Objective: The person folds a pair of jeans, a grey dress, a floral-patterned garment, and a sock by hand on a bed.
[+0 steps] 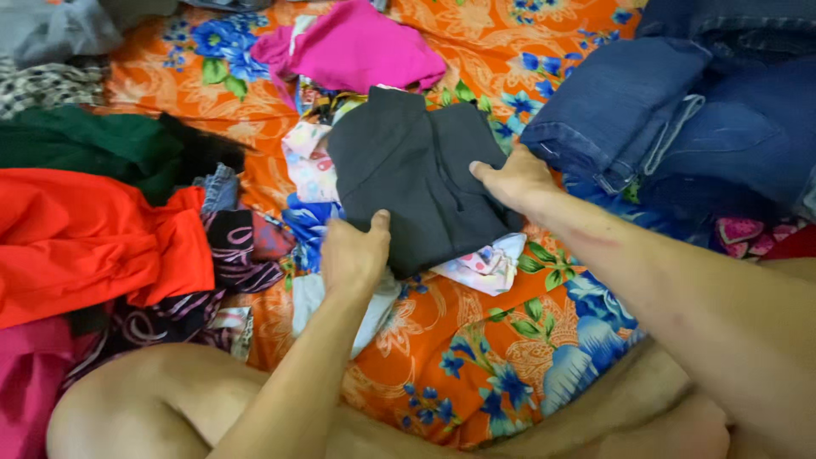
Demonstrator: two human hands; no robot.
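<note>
The folded dark grey cloth garment (pixel 416 174) lies on a white patterned cloth (pixel 484 265), both on the orange floral bedsheet (pixel 459 340). Folded blue denim jeans (pixel 680 119) lie right; an orange-red garment (pixel 85 238) left; a magenta garment (pixel 357 47) behind.

Arms: both bare from wrist to past the elbow, no sleeves in view
Left hand (pixel 353 255): no rings, no watch
Right hand (pixel 514 178): ringless, a thin reddish scratch along the forearm
Legs: bare knees, unclothed
</note>
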